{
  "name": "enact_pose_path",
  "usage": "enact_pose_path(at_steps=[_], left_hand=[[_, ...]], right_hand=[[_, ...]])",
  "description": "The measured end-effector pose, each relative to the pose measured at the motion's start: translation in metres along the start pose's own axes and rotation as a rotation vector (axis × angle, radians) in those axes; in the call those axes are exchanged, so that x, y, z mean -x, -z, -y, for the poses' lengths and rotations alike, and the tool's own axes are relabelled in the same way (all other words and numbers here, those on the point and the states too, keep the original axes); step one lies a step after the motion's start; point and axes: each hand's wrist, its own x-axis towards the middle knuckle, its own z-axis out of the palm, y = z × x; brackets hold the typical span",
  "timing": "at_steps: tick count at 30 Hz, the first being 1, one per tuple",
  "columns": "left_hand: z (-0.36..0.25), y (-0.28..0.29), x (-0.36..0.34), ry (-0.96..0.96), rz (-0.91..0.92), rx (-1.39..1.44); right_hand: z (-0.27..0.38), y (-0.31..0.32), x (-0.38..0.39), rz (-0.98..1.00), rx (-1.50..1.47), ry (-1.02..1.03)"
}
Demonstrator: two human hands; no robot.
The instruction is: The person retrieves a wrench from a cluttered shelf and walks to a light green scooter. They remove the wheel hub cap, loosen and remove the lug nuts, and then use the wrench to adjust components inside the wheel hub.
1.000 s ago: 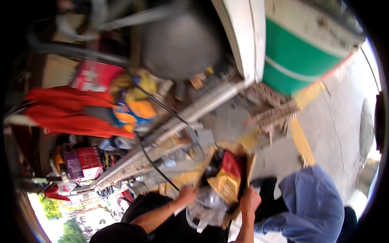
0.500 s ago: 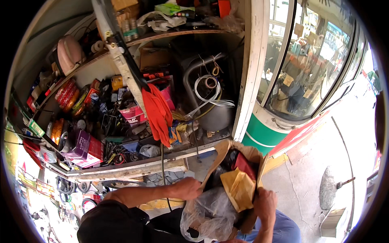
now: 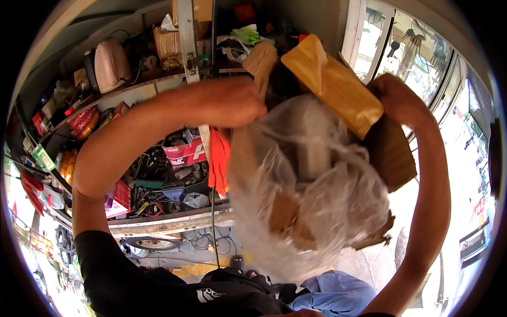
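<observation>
Raised in front of me is an open cardboard box [image 3: 398, 156], held by its two sides. My left hand [image 3: 240, 103] is closed on its left edge, by an upright flap. On the opposite side, my right hand [image 3: 398, 100] grips the edge with curled fingers, close to a yellow paper packet [image 3: 332, 84] that sticks out of the top. A crumpled clear plastic bag [image 3: 317, 201] spills over the near side of the box and covers much of it. The box's dark inside hides its other contents.
Cluttered shelves [image 3: 169, 216] with tools and small boxes stand ahead on the left. Red gloves [image 3: 217, 161] hang from their post, and a pink kettle [image 3: 112, 63] sits on the upper shelf. Glass windows [image 3: 417, 63] are at right. A blue trouser leg [image 3: 338, 290] shows below.
Both hands have lifted the box from low in front of me up toward the shelves and closer to my head. The plastic bag and yellow packet rose with it.
</observation>
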Motion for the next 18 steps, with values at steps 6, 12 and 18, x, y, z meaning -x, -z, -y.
enact_pose_path(at_steps=[6, 12, 18], left_hand=[[-0.007, 0.057, -0.009, 0.239, -0.321, 0.32], [0.002, 0.078, -0.067, 0.257, -0.54, -0.134], [0.008, 0.1, -0.119, 0.349, -0.608, -0.257]], right_hand=[[0.02, 0.045, -0.086, -0.225, 0.042, 0.089], [0.041, 0.064, -0.125, -0.427, 0.334, 0.233], [0.038, 0.059, -0.174, -0.513, 0.481, 0.2]])
